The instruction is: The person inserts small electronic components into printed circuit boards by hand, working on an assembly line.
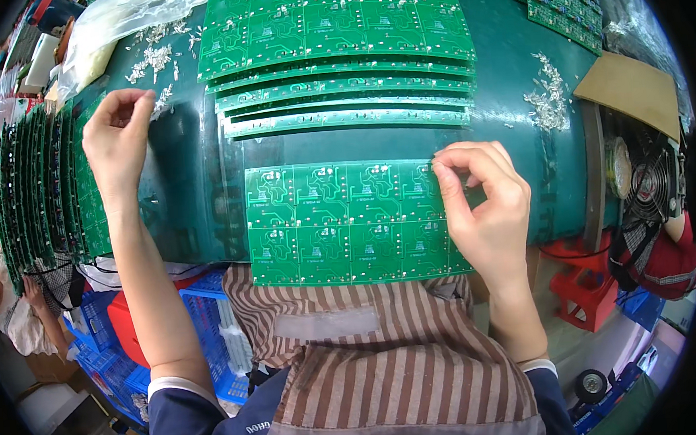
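Note:
A green circuit board panel (325, 227) lies flat at the near edge of the table, right in front of me. My right hand (490, 197) is over its far right corner, thumb and forefinger pinched at the board's edge. Whatever those fingertips hold is too small to make out. My left hand (118, 144) is raised to the left, fingers closed in a pinch, beside a scatter of small silvery components (155, 60). Anything in that pinch is hidden. Beyond the panel, several similar panels (336, 27) are stacked in overlapping steps.
Upright circuit boards (39, 188) stand in a row at the left. Another pile of small components (548, 97) is on the green table (506, 64) at the right. More boards (562, 9), a cardboard piece (631, 92) and a fan (650, 179) are along the right. A red stool (583, 287) stands below.

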A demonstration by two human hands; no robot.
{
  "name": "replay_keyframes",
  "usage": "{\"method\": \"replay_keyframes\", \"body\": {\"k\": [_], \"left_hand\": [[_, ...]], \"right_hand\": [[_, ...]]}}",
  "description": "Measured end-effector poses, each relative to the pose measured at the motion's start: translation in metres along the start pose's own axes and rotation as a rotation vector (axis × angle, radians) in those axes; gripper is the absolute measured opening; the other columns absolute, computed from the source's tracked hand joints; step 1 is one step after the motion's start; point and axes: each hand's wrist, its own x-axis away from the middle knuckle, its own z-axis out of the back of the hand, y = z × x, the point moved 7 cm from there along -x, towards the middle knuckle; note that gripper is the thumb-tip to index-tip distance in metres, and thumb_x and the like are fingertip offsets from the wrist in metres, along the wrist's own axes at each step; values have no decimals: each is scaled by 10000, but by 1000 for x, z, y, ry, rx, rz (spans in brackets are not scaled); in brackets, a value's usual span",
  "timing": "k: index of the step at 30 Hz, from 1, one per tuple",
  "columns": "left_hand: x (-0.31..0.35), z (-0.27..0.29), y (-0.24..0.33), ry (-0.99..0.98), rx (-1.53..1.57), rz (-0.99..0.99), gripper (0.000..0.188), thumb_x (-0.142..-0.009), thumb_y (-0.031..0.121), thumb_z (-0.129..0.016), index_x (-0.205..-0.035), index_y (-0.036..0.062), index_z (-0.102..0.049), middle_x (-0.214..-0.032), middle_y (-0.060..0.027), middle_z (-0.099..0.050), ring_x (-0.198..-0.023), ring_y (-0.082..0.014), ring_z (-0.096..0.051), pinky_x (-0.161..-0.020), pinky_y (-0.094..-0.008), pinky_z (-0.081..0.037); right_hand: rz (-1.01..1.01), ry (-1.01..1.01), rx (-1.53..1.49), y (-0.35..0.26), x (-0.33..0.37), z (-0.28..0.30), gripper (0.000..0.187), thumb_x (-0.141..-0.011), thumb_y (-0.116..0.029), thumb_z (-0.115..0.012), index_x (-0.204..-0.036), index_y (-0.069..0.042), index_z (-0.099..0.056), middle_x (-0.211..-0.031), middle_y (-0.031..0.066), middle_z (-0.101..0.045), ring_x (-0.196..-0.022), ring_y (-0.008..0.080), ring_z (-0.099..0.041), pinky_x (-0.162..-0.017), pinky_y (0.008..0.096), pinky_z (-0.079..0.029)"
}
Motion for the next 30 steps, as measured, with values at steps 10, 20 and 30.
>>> {"method": "replay_keyframes", "body": {"k": [10,20,30], "left_hand": [[56,3,37,-19,473,59,184,-912,27,-725,-1089,-23,-728,-980,-36,-702,-884,-82,-630,-826,-205,-494],[124,-35,107,-256,209,-190,142,-824,-66,-731,-957,-26,-762,-870,-100,-739,-810,-148,-672,-746,-265,-506],[124,-45,94,-222,250,-97,133,-818,-17,-750,-939,36,-767,-864,-87,-715,-774,-186,-668,-728,-300,-506]], "right_hand": [[55,26,60,-3,3,1,96,-802,53,-717,-871,-6,-687,-884,110,-699,-827,281,-651,-733,360,-526],[-133,-10,-187,23,0,15,160,-791,26,-760,-942,0,-713,-907,87,-709,-730,135,-608,-662,256,-488],[-109,143,357,73,-18,58,97,-892,-76,-704,-969,-28,-670,-910,82,-657,-789,206,-586,-746,323,-480]]}}
